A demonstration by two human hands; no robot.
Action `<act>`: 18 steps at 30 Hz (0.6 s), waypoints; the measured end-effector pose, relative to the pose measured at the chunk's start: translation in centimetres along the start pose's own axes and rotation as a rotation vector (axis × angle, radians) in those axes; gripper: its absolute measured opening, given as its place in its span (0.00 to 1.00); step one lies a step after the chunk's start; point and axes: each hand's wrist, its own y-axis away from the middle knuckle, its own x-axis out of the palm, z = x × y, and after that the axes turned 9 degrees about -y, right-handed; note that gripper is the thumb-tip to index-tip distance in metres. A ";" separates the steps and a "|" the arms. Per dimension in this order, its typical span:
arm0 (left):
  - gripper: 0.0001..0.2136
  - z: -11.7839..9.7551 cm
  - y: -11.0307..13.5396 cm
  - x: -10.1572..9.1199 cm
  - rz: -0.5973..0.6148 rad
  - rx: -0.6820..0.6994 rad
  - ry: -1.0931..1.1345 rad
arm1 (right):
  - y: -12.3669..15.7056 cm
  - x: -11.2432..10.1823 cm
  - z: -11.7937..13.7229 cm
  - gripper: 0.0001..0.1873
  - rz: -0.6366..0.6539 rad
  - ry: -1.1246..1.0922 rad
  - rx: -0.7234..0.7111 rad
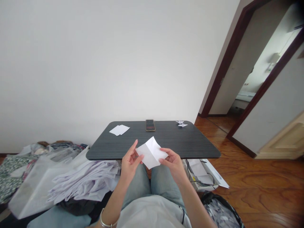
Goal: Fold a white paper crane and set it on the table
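Note:
A white square sheet of paper [152,152] with a crease down its middle is held up over the near edge of the dark table. My left hand [131,160] pinches its left corner between thumb and fingers, the index finger raised. On the opposite corner, my right hand [172,161] grips with the thumb on top and fingers behind. Several more white paper sheets [119,129] lie overlapping at the table's left. Two small folded paper cranes [182,125] sit at the far right of the tabletop.
The dark table [190,142] stands against a white wall, a phone [150,125] at its back edge. Piled clothes [87,180] lie to the left. Under the right side is a box [200,174] with cables, and a black bag [220,209] of scraps. A doorway opens right.

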 end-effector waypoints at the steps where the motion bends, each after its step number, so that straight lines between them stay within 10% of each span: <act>1: 0.27 0.1 -0.1 -0.1 0.030 0.014 -0.024 | 0.0 0.0 0.0 0.20 0.004 0.009 0.001; 18: 0.19 -0.6 -0.2 -0.2 0.148 -0.171 -0.015 | -0.5 -0.4 -0.6 0.19 -0.046 0.088 0.018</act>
